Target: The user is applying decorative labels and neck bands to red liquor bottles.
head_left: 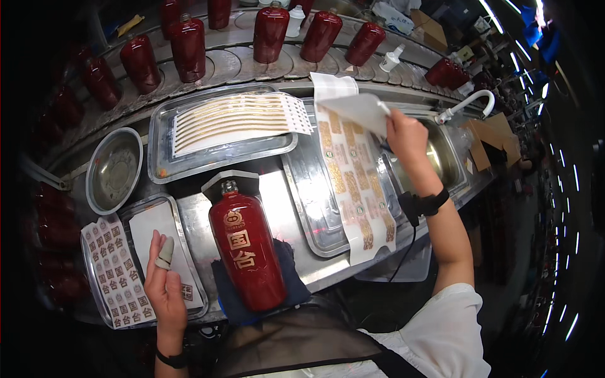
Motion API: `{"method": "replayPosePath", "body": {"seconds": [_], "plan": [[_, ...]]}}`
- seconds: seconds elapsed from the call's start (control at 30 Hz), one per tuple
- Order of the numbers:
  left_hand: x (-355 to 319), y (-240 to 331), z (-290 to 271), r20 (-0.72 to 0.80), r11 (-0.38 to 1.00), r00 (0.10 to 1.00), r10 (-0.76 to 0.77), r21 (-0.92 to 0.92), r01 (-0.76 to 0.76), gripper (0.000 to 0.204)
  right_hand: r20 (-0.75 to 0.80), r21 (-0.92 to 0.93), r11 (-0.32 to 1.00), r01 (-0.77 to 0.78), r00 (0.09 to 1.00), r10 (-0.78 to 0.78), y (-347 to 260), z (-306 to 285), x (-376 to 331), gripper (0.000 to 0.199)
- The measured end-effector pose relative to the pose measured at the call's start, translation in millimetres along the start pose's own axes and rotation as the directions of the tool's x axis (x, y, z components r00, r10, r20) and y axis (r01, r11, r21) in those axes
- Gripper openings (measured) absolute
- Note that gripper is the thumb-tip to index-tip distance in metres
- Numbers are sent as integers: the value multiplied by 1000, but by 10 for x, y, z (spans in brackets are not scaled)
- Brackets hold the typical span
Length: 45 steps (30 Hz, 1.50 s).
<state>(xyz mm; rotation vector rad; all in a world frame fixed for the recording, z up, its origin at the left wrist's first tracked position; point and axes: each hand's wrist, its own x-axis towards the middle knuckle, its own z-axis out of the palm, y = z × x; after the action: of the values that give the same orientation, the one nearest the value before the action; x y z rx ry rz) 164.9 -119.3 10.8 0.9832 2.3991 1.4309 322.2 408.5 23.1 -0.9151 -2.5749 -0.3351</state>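
Right hand (406, 135) fingers pinch a lifted white backing sheet (359, 110); left hand (165, 286) fingers loosely spread beside the glossy red bottle (247, 252).

We see a round steel bowl (114, 169) at the bench's left. Far off, dark red bottles (270, 33) stand along a curved conveyor (227, 63), with a bent tap (469, 103) right.

White short sleeves, dark apron, black wristbands (one cabled), a cot on one left-hand finger.
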Motion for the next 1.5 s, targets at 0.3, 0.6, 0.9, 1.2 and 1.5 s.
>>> {"method": "replayPosePath", "body": {"seconds": [0.3, 0.6, 0.9, 1.2, 1.5], "plan": [[75, -88, 91, -17, 999, 999, 37, -31, -38, 52, -410, 257, 956, -138, 881, 237, 844, -934, -961, 31], [132, -185, 174, 1, 992, 1000, 13, -128, -13, 49, -285, 484, 381, -788, 269, 920, 2337, -661, -4627, 32], [-24, -80, 129, 26, 996, 997, 70, -57, -69, 49, -26, 253, 377, -891, 383, 923, 1900, 202, -4463, 49], [-235, -40, 226, -35, 990, 999, 2, -142, -7, 47, 494, 298, 684, -666, 721, 486, -37, -445, -2432, 27], [-205, -41, 221, 41, 999, 998, 42, -34, -40, 45, 540, 579, 333, -744, 656, 527, 285, -181, -2623, 22]]}}
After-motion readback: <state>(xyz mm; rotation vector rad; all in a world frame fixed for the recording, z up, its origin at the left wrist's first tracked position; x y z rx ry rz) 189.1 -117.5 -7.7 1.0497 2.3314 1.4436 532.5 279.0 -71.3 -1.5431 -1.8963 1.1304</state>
